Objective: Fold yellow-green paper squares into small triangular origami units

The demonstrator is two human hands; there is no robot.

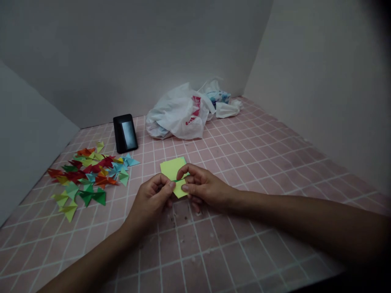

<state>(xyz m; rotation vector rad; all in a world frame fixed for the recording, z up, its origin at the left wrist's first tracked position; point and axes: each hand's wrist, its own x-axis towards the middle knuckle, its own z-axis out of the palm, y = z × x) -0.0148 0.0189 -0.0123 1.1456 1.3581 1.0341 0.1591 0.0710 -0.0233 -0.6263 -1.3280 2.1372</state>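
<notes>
Between my two hands is a small piece of yellow paper (180,189), partly folded, its lower end coming to a slanted point. My left hand (155,191) pinches its left edge between thumb and fingers. On the right edge, my right hand (204,185) grips it with the thumb in front, the index finger curled above. Just behind the hands lies a stack of square paper sheets (171,166), yellow on top with a green edge showing. Fingers cover parts of the held paper, so its full fold cannot be seen.
To the left lies a heap of folded paper shapes (88,171) in several colours. A black phone (125,134) stands tilted behind them. White plastic bags (180,112) and a crumpled white tissue (227,110) sit near the back wall (152,53). The surface (244,256) has a pink tile pattern.
</notes>
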